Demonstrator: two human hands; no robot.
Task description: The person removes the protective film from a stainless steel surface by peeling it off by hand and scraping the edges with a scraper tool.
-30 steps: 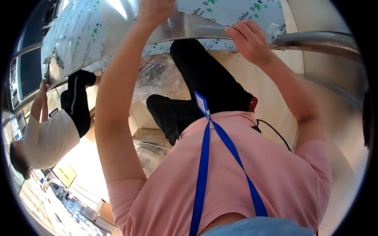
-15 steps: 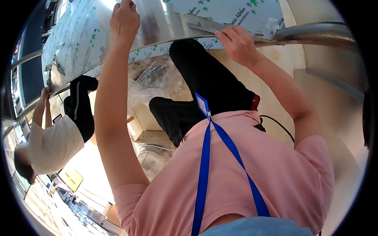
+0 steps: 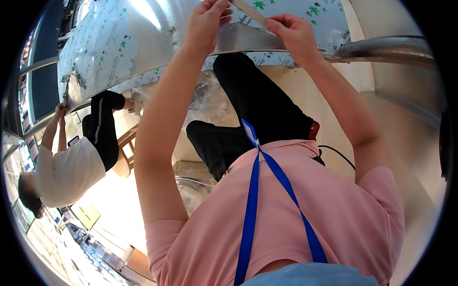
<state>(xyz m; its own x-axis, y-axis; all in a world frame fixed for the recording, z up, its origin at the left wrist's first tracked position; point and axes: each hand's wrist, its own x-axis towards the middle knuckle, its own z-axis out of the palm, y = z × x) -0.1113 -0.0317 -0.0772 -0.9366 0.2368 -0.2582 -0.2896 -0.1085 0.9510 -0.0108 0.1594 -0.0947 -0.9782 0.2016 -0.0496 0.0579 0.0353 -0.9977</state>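
Note:
A narrow grey-beige strip (image 3: 249, 11), which looks like peeled film or tape, runs slantwise between my hands. My right hand (image 3: 296, 37) pinches its lower end between thumb and fingers. At its upper end, by the top edge of the view, the fingers of my left hand (image 3: 206, 25) are closed on it; their tips are partly cut off. Beneath both hands lies a shiny metal sheet (image 3: 157, 40), partly bare and partly covered by pale blue protective film (image 3: 102, 35) printed with green leaves and lettering. The film's edges are ragged in places.
At the left, another person (image 3: 71, 167) in a white top works at the sheet's far end. A thick metal tube (image 3: 386, 49) runs along the right. Crumpled clear plastic (image 3: 207, 102) lies below the sheet, and a wooden stool (image 3: 125, 155) stands near the other person.
My left hand has moved right, from the bare metal to the strip's upper end. My right hand has shifted slightly right, and the strip now stretches up between both hands.

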